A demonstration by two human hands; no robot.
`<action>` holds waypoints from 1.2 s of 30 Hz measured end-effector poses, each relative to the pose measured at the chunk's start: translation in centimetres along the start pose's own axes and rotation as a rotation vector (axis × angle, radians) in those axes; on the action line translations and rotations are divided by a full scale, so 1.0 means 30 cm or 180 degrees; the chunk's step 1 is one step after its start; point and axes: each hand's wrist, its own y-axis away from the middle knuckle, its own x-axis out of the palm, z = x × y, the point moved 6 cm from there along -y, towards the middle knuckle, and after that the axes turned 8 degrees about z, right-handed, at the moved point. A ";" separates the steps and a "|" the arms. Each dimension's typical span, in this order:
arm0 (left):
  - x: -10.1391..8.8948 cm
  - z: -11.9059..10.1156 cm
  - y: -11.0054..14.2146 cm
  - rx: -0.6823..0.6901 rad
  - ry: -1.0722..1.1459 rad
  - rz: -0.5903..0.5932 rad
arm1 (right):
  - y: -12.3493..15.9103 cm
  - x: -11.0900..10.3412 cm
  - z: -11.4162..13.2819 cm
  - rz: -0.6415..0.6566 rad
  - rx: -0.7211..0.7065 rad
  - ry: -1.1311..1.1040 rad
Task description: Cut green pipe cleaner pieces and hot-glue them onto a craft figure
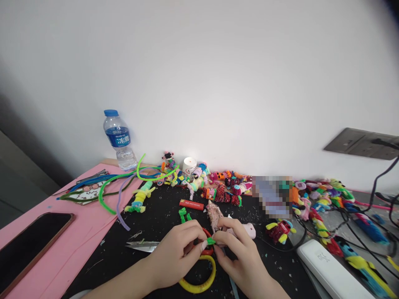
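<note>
My left hand [177,253] and my right hand [238,253] meet at the bottom centre over a black mat [156,220]. Both pinch a small green pipe-cleaner piece [211,241] between their fingertips. A red ring [207,249] shows just behind the fingers, and a yellow ring [202,284] lies under the hands. My right hand also rests against a pink object [249,229]. A speckled pink piece [214,212] stands just above the fingers. Scissors [143,246] lie left of my left hand.
A water bottle [120,140] stands at the back left by the wall. Long pipe cleaners [118,187], a phone [28,245] on the pink table, a red lighter [191,204], several pipe-cleaner figures [218,185], a white power bank [330,270] and cables at the right.
</note>
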 end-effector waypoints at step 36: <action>-0.003 -0.005 -0.002 0.0065 -0.0166 0.0020 | -0.012 0.002 0.000 0.0019 0.0095 -0.0316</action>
